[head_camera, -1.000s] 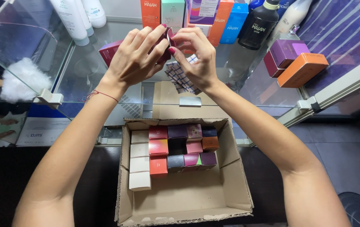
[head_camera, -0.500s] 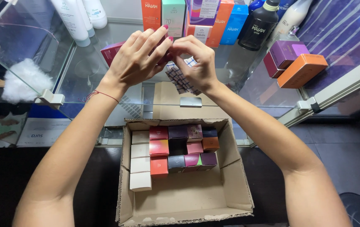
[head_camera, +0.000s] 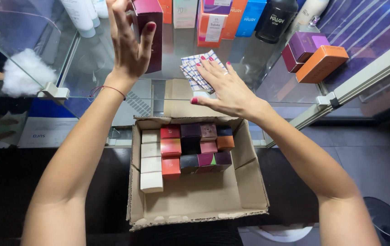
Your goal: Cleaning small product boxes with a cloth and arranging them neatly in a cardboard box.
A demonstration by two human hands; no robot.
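Left hand (head_camera: pixel 129 43) is up above the glass surface (head_camera: pixel 177 52) with fingers spread wide, palm against a tall dark-red box (head_camera: pixel 148 34) standing upright there; looks like it's touching the box's side rather than gripping it, but hard to be sure from this angle. Right hand (head_camera: pixel 224 86) is flat, fingers spread, pressing down on a blue-and-white checkered cloth (head_camera: pixel 195 68) lying on the surface just right of that red box. Right below the cloth, off the surface's near edge, sits an open cardboard box (head_camera: pixel 199 200) with small boxes in white, red, purple and orange packed along its far side. Further right of the cloth lie an orange box (head_camera: pixel 322 64) and a purple box (head_camera: pixel 304 45).
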